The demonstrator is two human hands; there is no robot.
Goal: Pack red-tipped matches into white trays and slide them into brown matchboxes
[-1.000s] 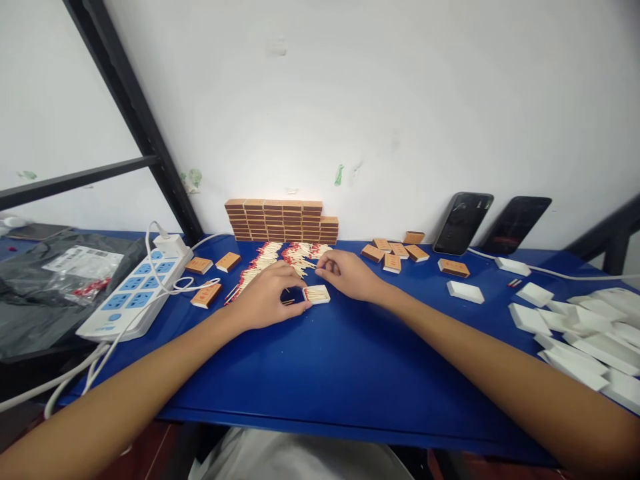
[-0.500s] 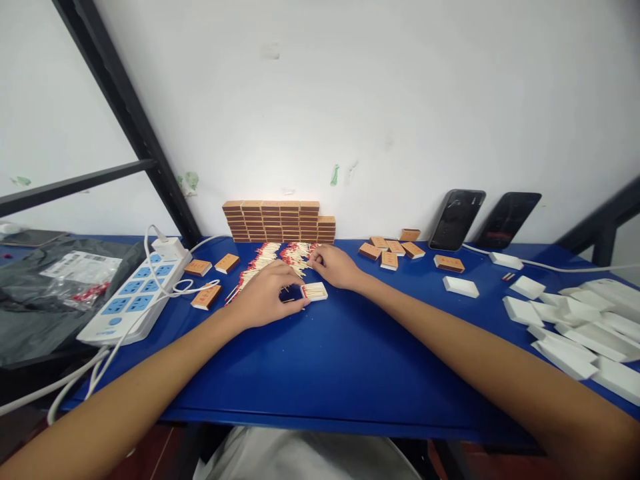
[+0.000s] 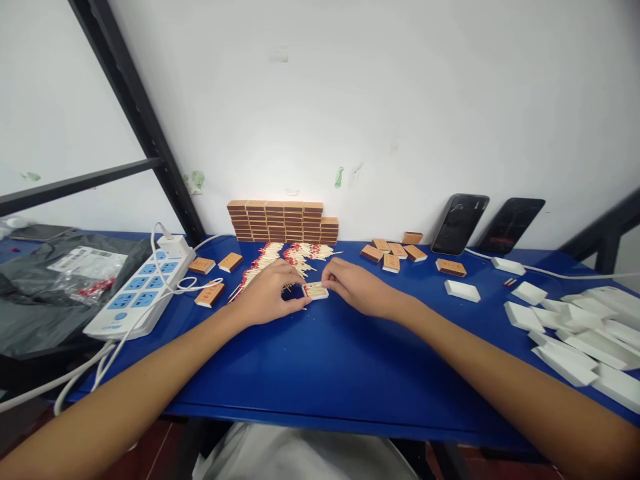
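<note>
A small white matchbox tray (image 3: 315,291) holding matches lies on the blue table (image 3: 320,360). My left hand (image 3: 267,293) rests curled at its left side, fingertips touching the tray. My right hand (image 3: 353,285) is curled against its right side, fingers pinched at the tray's edge. Just behind both hands lies a loose heap of red-tipped matches (image 3: 283,260). A stacked wall of brown matchboxes (image 3: 283,221) stands against the white wall.
Loose brown matchboxes (image 3: 395,255) lie right of the heap and others (image 3: 210,295) on the left. Empty white trays (image 3: 575,327) crowd the right end. Two dark phones (image 3: 459,224) lean on the wall. A white power strip (image 3: 140,293) with cables and a grey bag (image 3: 55,293) sit left.
My right hand reached back to the match heap, then came forward again to the tray's right side. My left hand stayed at the tray.
</note>
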